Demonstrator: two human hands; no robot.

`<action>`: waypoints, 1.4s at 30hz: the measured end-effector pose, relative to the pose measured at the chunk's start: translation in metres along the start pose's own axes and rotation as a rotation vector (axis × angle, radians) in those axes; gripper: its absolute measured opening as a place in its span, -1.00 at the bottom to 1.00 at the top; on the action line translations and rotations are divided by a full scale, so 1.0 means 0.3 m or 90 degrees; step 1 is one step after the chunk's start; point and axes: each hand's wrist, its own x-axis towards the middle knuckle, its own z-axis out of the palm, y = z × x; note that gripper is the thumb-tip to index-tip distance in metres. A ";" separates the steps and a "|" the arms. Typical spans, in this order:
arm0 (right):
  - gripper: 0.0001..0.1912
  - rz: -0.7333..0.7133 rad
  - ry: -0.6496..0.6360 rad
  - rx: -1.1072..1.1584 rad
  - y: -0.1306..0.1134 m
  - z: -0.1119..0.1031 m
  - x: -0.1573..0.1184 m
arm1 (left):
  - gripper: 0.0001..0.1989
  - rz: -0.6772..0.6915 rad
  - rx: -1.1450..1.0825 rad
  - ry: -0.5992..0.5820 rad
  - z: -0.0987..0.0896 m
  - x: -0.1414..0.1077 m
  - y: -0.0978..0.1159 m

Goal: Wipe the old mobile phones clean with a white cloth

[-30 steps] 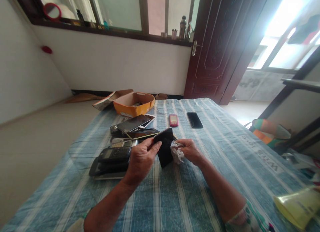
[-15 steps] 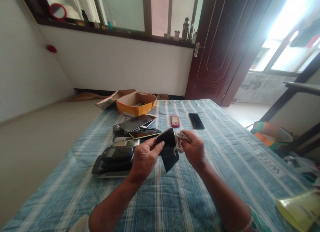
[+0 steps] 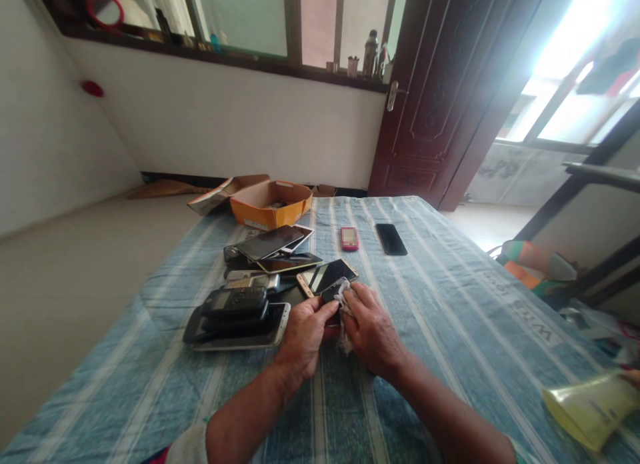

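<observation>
My left hand [image 3: 301, 336] grips a dark phone [image 3: 332, 291] by its left side, with the thumb on top. My right hand [image 3: 374, 332] is closed on a crumpled white cloth [image 3: 343, 296] pressed against the phone's face; both hands cover much of the phone. Just beyond lies a gold-framed smartphone [image 3: 327, 276]. To the left, a black handset [image 3: 235, 303] rests on top of a white-edged smartphone [image 3: 279, 325]. Behind these, several more phones are heaped, among them a dark smartphone [image 3: 270, 243].
An open orange cardboard box [image 3: 270, 214] stands at the table's far left. A small pink phone [image 3: 349, 239] and a black smartphone [image 3: 391, 239] lie apart on the striped tablecloth [image 3: 440, 331]. A yellow plastic bag [image 3: 590, 411] sits at the near right.
The held phone has come down and tilted flatter. My right hand, with the cloth, has moved from the phone's right edge onto its face. The gold-framed smartphone now shows beyond my hands.
</observation>
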 end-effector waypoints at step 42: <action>-0.77 0.001 -0.304 -0.087 0.014 -0.005 0.007 | -0.54 0.423 0.888 -0.006 -0.102 -0.009 -0.088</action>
